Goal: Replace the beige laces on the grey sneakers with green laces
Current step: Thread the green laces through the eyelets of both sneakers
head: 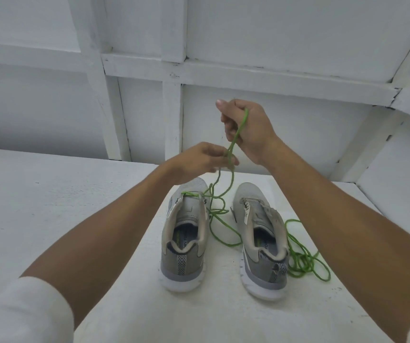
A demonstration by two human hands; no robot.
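Two grey sneakers stand side by side on a white table, heels toward me. The left sneaker (186, 233) has a green lace (215, 214) threaded across its lowest eyelets near the toe. Both strands of that lace rise above the shoe. My right hand (246, 129) grips the doubled strands high up, fingers curled round them. Just below, my left hand (199, 160) pinches the same strands. The right sneaker (261, 241) has no lace in its eyelets. A second green lace (303, 261) lies in a loose tangle on the table beside that shoe's heel.
The white table (75, 206) stretches out to the left of the shoes. A white panelled wall (248, 75) with raised battens stands close behind. The table's right edge (342, 199) runs near the right sneaker. No beige laces are in view.
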